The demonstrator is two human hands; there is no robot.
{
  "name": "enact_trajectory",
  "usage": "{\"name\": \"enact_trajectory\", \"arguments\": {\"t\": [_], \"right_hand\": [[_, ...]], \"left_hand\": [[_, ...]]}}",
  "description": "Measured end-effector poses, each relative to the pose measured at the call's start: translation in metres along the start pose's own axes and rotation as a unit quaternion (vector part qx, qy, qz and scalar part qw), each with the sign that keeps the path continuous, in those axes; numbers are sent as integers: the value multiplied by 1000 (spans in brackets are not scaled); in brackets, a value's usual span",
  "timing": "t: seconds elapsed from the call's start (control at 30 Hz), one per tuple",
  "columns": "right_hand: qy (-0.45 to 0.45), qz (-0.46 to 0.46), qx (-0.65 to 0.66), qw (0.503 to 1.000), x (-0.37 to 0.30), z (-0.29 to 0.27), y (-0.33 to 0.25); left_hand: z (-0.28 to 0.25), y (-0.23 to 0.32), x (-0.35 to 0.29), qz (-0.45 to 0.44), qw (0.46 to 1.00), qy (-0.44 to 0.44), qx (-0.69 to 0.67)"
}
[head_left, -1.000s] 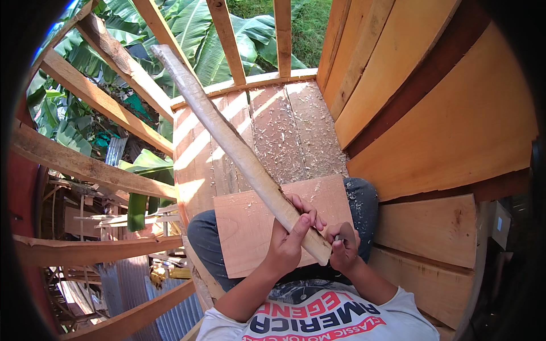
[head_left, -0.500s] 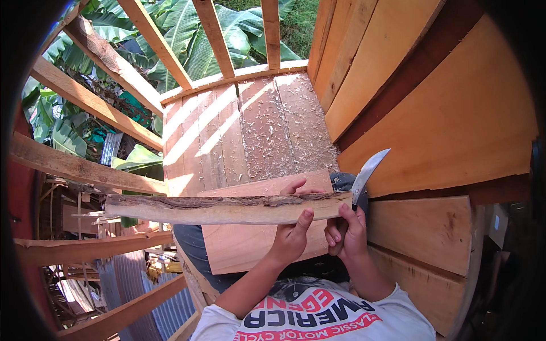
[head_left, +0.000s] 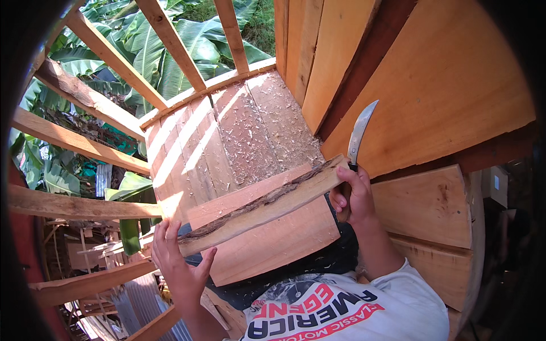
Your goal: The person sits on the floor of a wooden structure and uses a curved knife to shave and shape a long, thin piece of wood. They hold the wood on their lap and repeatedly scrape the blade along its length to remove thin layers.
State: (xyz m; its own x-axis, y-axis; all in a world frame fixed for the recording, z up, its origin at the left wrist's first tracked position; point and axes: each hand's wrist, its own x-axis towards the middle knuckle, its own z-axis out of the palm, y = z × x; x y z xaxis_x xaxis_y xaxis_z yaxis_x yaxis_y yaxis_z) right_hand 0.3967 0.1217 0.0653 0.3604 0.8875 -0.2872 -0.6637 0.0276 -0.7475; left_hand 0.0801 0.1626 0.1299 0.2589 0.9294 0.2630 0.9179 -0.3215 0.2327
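A long strip of wood [head_left: 267, 207] with rough dark bark along one edge slants up to the right above my lap. My right hand [head_left: 357, 196] is closed round the handle of a curved knife [head_left: 361, 131], its blade pointing up. The thumb of that hand also lies against the strip's right end. At the strip's left end is my left hand [head_left: 181, 267], fingers stretched and thumb apart; whether it touches the wood I cannot tell. Beneath the strip, a flat wooden board [head_left: 278, 244] lies across my lap.
Shavings [head_left: 259, 128] cover the plank floor [head_left: 190, 153] ahead. A slatted wooden railing [head_left: 85, 210] runs along the left and far side, with banana leaves [head_left: 170, 51] beyond. Large wooden panels [head_left: 432, 85] stand close on the right.
The strip has tilted, its right end rising and its left end dropping. My left hand has left the strip's middle for its left end and opened. My right hand has risen with the knife.
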Motion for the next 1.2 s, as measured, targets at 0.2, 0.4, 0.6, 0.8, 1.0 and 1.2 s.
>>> {"name": "enact_trajectory", "arguments": {"t": [0.2,0.4,0.6,0.8,1.0,1.2], "right_hand": [[11,-21,-82,996,5,21,-9],[-45,-4,-229,972,-1,-3,-3],[-126,-145,-665,722,-21,-2,32],[-224,-103,-739,627,-38,5,61],[-250,-66,-776,575,-35,27,66],[-244,-90,-795,548,-29,29,73]], "left_hand": [[2,-29,-25,-22,933,-332,-140],[28,-26,-93,-103,858,-372,-339],[29,-16,-154,-252,852,-361,-285],[43,-16,-158,-298,845,-327,-300],[49,-20,-158,-304,822,-328,-351],[57,-25,-162,-293,806,-320,-403]]}}
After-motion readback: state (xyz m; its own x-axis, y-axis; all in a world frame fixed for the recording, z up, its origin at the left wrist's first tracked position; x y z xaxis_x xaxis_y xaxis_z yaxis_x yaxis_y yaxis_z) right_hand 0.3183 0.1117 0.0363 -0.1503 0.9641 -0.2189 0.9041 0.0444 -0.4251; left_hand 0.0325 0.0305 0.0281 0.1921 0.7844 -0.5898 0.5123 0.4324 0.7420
